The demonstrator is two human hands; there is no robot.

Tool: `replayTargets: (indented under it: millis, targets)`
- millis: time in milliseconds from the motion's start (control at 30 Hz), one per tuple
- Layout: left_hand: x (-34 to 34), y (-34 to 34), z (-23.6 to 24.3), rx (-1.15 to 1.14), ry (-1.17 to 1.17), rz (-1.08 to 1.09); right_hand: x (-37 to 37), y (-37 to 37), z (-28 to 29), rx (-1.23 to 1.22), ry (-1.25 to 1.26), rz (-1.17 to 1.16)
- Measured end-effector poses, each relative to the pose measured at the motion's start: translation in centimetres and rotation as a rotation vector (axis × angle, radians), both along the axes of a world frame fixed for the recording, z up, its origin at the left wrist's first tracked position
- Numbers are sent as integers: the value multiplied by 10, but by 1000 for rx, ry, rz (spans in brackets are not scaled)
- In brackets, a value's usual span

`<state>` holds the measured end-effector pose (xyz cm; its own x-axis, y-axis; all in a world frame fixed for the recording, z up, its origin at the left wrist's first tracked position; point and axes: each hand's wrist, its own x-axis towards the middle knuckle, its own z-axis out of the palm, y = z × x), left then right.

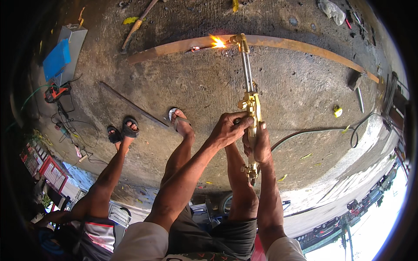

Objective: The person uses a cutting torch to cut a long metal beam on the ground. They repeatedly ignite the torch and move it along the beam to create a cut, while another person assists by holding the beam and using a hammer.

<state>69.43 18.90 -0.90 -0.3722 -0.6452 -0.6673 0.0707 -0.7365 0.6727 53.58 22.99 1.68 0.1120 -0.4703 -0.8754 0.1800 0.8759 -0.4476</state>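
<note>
While left hand (227, 131) and right hand (262, 145) clasp my long brass torch (252, 102),
I see the curved rusty steel strip (300, 46) ahead.

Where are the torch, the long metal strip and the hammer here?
Torch (251, 104): head view, middle of its brass body.
Long metal strip (287, 44): head view, face of its right half.
Hammer (360, 100): head view, its handle.

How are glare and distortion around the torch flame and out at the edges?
Head view: flame glares yellow-white, its core washed out; head view: cutting torch looks reasonably sharp; head view: sky at lower right is blown out, and fisheye bending grows toward the black rim.
</note>
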Motion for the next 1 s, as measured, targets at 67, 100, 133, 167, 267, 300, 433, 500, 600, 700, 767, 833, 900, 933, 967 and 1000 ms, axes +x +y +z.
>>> replayTargets:
  millis: [67, 100, 133, 167, 267, 300, 433, 500, 600, 700, 767, 833, 900, 933, 967, 1000]
  targets:
    - [1, -1, 1, 8, -1, -14, -1, 1, -1, 5, -11, -13]
    - [1, -2, 1, 11, -1, -21, -1, 0, -1, 4, -14, -10]
    - [1, -1, 2, 5, -1, -17, -1, 0, 0, 3, -17, -8]
    - [0, -1, 0, 3, -4, -13, -2, -1, -1, 5, -23, -5]
    - [-1, 0, -3, -12, -9, -11, -2, -5, 2, 11, -28, -6]
    - [-1, 1, -3, -16, -10, -15, -2, -5, 3, 13, -30, -10]
    - [-2, 0, -3, -13, -12, -27, -3, -4, 3, 16, -30, -17]
    - [-2, 0, -3, -10, 1, -20, -4, -3, 2, 18, -25, -19]
    - [-3, 0, -3, -7, 10, -13, -4, -3, 1, 22, -28, -17]
    - [-3, 0, -4, 17, 33, 0, -5, -7, 2, 22, -50, -6]
    - [-4, 0, -5, 14, 41, 9, -6, -9, 4, 34, -58, -4]
    - [-5, 0, -7, 9, 57, 13, -7, -13, 7, 66, -70, -35]
    - [-6, 1, -2, 23, 84, 9, -10, -11, 12, 91, -84, -56]
    - [-7, 2, 0, 19, 82, 7, -11, -10, 13, 95, -93, -61]
    - [-7, 0, 3, 10, 78, 5, -12, -10, 13, 94, -103, -67]
    - [-7, -2, 5, 2, 75, 2, -13, -11, 13, 98, -114, -69]
